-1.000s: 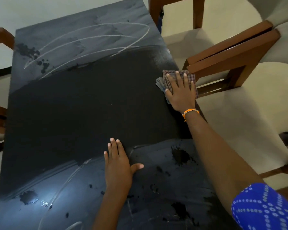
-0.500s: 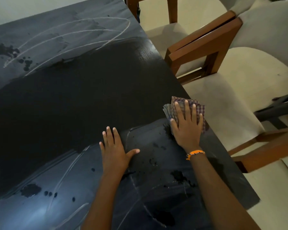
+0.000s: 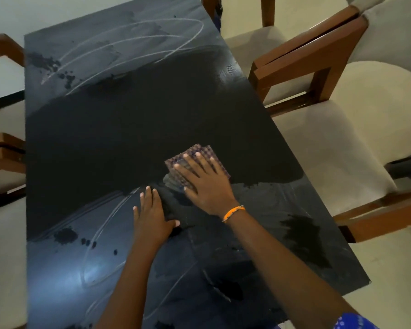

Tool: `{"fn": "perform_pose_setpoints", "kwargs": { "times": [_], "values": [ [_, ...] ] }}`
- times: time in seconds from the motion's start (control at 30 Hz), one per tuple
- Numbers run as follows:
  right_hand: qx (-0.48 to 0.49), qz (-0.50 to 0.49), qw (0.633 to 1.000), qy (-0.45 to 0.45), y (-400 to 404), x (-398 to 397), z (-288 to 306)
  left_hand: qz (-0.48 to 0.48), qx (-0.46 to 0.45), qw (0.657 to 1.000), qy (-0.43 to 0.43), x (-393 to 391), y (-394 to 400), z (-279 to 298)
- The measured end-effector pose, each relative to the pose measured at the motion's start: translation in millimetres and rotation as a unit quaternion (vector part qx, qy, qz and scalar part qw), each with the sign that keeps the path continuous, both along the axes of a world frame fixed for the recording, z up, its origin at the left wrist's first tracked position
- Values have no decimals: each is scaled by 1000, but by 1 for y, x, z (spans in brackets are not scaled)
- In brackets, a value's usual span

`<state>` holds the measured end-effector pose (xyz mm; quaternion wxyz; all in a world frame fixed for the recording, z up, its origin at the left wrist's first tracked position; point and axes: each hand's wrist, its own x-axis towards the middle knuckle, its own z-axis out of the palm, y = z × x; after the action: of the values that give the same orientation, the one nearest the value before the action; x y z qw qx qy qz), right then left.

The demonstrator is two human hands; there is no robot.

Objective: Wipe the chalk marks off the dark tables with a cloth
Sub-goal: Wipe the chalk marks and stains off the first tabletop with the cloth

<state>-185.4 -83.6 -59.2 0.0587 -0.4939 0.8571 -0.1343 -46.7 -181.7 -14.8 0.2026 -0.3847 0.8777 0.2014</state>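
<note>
A dark table (image 3: pixel 100 143) fills the view. Its middle band is wiped black, while white chalk arcs (image 3: pixel 128 41) cross the far end and fainter chalk lines (image 3: pixel 97 238) curve over the greyish near end. A folded checked cloth (image 3: pixel 195 154) lies on the table at the edge of the wiped band. My right hand (image 3: pixel 204 184), with an orange band at the wrist, presses flat on the cloth with straight spread fingers. My left hand (image 3: pixel 152 217) rests flat on the table just left of it, fingers straight.
Wooden chairs with cream seats (image 3: pixel 323 129) stand close along the table's right side, another (image 3: pixel 254 34) at the far right corner. More wooden chair parts (image 3: pixel 3 153) sit at the left edge. Dark wet blotches (image 3: pixel 301 236) mark the near right of the table.
My right hand has slid the cloth from the table's right edge toward the near end, then left toward the middle, beside my left hand. The left hand stayed flat in place.
</note>
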Motion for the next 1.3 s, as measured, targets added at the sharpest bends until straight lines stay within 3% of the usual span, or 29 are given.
{"fn": "perform_pose_setpoints", "kwargs": {
  "times": [0.23, 0.53, 0.77, 0.9, 1.07, 1.17, 1.3],
  "values": [
    [28, -174, 984, 34, 64, -69, 4, 1, -16, 1000, 16, 1, -1, -3],
    [23, -146, 989, 8, 19, -37, 3, 8, -15, 994, 105, 39, -12, -4],
    [10, -56, 998, -16, -104, 86, 1, 69, -33, 993, 92, 116, -65, -2],
    [7, 49, 998, -41, -171, 163, 2, 115, -37, 991, 62, 154, -92, 0],
    [27, 137, 990, -1, -184, 185, 2, 140, -23, 989, 46, 181, -103, 0],
    [26, 94, 995, 35, -161, 156, 4, 130, -10, 990, 43, 182, -105, 1],
    [46, -48, 996, 53, -106, 98, -1, 121, -24, 991, 44, 180, -108, 1]
  ]
}}
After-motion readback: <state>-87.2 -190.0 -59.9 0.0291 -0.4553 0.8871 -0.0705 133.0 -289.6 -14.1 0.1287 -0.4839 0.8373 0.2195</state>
